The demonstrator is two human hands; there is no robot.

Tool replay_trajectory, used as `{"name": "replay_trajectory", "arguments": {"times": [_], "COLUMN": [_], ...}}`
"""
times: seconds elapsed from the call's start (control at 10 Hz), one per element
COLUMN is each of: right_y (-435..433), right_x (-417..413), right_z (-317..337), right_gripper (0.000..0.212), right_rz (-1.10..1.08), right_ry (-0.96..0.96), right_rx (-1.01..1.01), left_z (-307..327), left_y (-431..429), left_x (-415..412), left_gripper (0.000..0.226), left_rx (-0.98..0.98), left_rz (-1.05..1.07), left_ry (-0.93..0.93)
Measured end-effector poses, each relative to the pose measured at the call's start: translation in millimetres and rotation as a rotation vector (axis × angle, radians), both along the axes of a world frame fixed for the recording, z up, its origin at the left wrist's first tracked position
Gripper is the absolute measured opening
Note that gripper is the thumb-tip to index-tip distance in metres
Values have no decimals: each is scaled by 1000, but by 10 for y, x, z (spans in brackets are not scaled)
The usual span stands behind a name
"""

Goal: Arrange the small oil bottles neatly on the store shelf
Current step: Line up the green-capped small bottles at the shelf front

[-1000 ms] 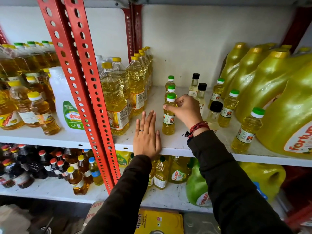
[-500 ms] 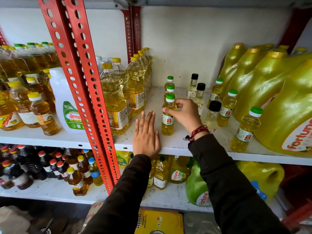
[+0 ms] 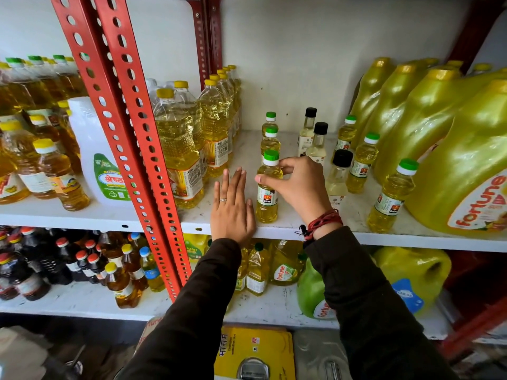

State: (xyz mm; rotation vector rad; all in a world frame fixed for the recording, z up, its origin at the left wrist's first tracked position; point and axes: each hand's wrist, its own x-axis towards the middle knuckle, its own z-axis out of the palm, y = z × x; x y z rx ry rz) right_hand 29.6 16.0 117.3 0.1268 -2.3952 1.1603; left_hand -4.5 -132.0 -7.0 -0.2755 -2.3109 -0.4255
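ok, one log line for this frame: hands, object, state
right hand: gripping front green-capped bottle, upright on shelf | left hand: flat on shelf, empty | row: three bottles lined

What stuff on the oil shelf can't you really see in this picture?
- Head view: the black-capped bottle is partly hidden behind the right hand.
- Head view: the fortune jug is cut off by the right edge.
- Head view: print on the small bottle label is too small to read fully.
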Motion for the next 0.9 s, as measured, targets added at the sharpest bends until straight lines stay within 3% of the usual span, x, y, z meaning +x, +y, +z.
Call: {"name": "replay_trajectory", "arguments": {"times": [0.6,0.8,0.9], "right_y": [-20,-22,-22], "right_x": [143,157,217], "right_z": [-31,-53,-33], "right_gripper": [49,55,62], "right_rz": [-36,-36,-52], "right_ry": [38,60,81], "right_rx": [25,59,55], "left_z": [2,36,104], "left_y": [0,-29,-60], "left_x": [-3,39,103], "left_gripper": [67,66,69], "left_rx": [12,124,332], "left_rz": [2,-107,-211], "left_ry": [-23,-18,-35]}}
